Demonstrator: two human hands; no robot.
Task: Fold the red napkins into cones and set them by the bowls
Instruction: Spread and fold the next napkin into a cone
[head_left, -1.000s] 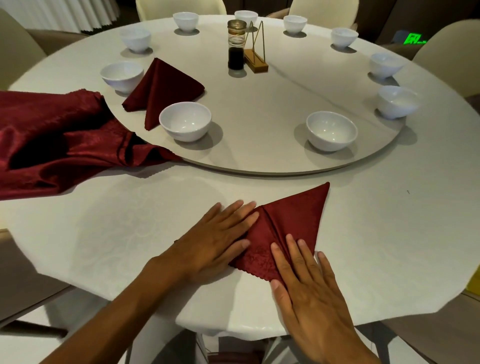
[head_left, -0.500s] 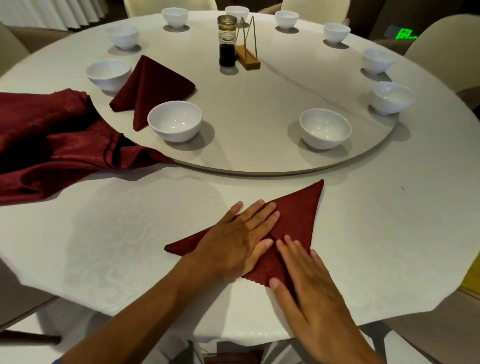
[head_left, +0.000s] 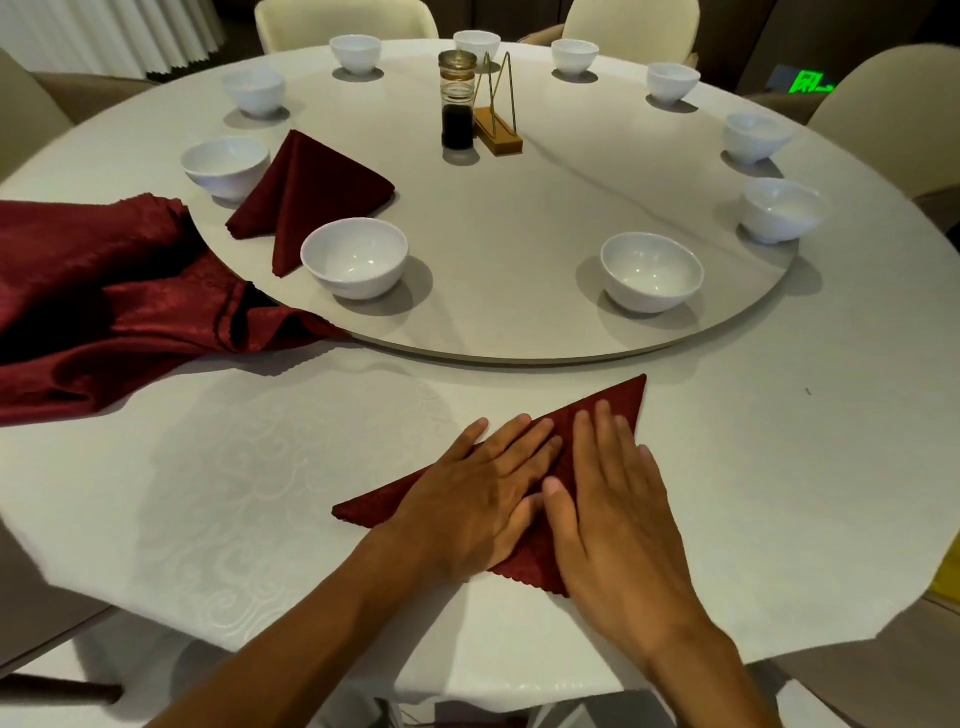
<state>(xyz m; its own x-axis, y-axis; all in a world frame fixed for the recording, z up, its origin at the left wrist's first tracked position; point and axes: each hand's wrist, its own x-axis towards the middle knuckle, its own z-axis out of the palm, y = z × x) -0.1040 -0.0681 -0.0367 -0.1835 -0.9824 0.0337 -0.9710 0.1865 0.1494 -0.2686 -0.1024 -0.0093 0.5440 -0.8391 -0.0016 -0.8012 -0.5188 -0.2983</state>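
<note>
You have a round table (head_left: 779, 493) under a white patterned cloth, a pale turntable (head_left: 519, 218) on it, a dark sauce jar (head_left: 457, 106) just beside a wooden wire-frame stand (head_left: 500, 132), cream chairs (head_left: 883, 119) around, a green lit sign (head_left: 809, 83) behind.

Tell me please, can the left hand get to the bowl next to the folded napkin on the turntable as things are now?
Probably yes. The left hand lies flat on the napkin being folded, holding nothing, and only bare tablecloth and turntable lie between it and that bowl. It would need a forward stretch.
</note>
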